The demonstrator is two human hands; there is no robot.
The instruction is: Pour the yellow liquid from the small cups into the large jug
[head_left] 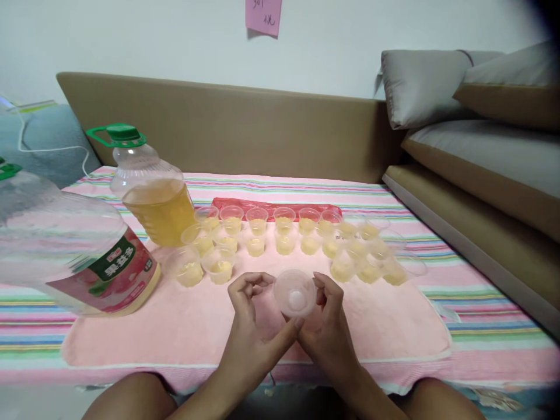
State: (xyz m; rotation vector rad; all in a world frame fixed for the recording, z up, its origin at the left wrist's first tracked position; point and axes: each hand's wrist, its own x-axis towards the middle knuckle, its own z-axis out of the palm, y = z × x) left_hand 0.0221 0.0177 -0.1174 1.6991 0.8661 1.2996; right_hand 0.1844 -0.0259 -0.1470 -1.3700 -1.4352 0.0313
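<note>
Cups point(256, 247) on mat point(166, 335), bottles point(160, 210) at left

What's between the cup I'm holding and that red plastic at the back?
The head view shows rows of clear plastic cups with some pale yellow liquid, on the pink mat.

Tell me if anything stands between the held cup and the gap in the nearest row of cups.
Nothing visible does: only pink mat shows between the held cup and that gap, with partly filled cups on either side.
</note>
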